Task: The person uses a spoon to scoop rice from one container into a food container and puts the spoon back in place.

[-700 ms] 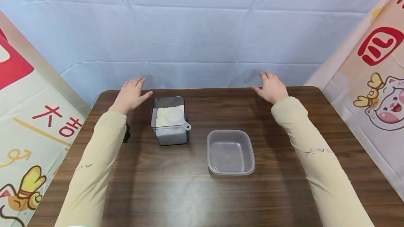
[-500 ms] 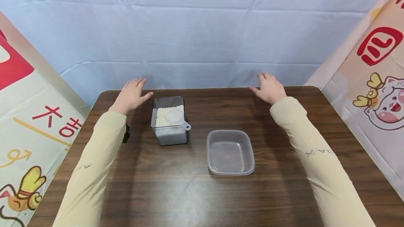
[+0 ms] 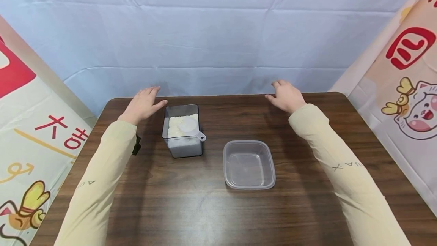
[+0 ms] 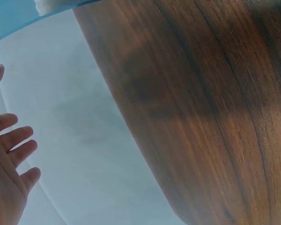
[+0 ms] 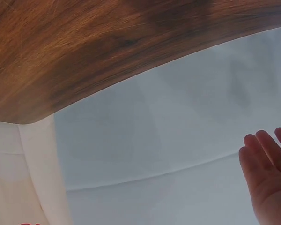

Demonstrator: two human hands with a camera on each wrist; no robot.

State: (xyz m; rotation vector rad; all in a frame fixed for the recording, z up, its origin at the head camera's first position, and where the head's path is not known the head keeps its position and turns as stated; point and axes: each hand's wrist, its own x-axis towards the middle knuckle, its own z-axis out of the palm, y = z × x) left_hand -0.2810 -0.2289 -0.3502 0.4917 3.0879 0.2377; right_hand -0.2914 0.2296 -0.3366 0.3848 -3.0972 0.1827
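In the head view my left hand [image 3: 141, 104] hovers near the table's far left edge, fingers spread and holding nothing. Just right of it stands a smoky clear bin [image 3: 185, 148] of white powder or fine grains. A white scoop [image 3: 189, 125] lies on the powder, its handle over the bin's front right rim. My right hand [image 3: 286, 97] is held above the far edge on the right, fingers extended, touching nothing. A clear square plastic tub [image 3: 249, 145] sits between the arms, nearer to me. Both wrist views show loosely extended fingers, the left hand [image 4: 9, 164] and the right hand [image 5: 269, 180].
Everything stands on a dark brown wood-grain table [image 3: 205, 215]. A small black object [image 3: 137, 145] lies partly hidden behind the left sleeve. A pale cloth [image 3: 211, 41] hangs behind the far edge, with printed panels [image 3: 406, 98] at both sides.
My right hand has drifted left along the far edge. The left hand has shifted very slightly right. The bin, scoop and tub have stayed put.
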